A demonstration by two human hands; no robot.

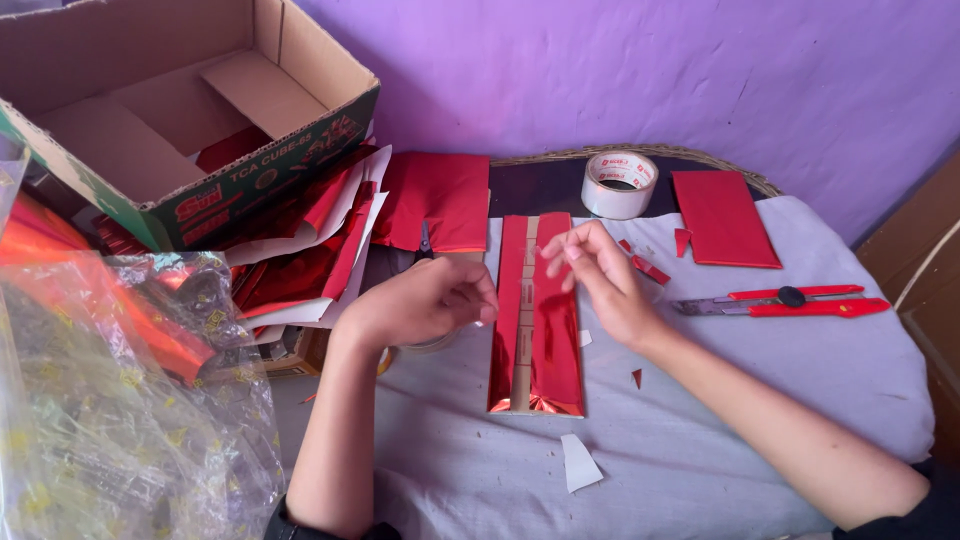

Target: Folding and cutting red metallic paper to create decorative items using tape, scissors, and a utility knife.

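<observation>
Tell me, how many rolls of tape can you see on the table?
2. One white tape roll lies at the table's far edge by the purple wall. Another roll seems partly hidden under the left hand; more may be hidden.

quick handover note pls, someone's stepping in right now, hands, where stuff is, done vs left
Left hand: curled at the left edge of the red foil piece, seemingly over a tape roll; grip unclear.
Right hand: fingertips pinched over the piece's top; what they hold is too small to tell.
The piece lies on the grey cloth, foil folded in from both sides, a cardboard strip still bare down the middle.
Left: closing that seam.
Nearby: white tape roll, red cutter, finished-looking red packet.
</observation>
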